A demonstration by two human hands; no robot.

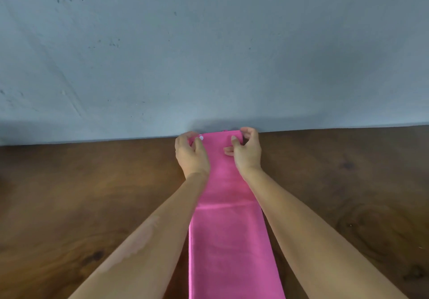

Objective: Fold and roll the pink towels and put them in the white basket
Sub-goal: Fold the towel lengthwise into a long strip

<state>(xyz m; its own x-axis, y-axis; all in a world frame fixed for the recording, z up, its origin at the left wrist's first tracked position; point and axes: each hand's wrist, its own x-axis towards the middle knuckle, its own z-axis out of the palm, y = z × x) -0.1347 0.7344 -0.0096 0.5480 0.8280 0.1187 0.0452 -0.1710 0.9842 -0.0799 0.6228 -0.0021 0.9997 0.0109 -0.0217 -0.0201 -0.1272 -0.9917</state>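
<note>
Soft cloth towel (228,240); wood table (92,194)

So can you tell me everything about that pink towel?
The pink towel is bright pink soft-looking cloth, folded into a long narrow strip. It lies flat on the brown wooden table, running from the near edge to the grey wall. A crease crosses its middle. The left hand and right hand pinch its far end.

Wooden table (92,194) (dark-grained) against grey wall (209,43)
</note>
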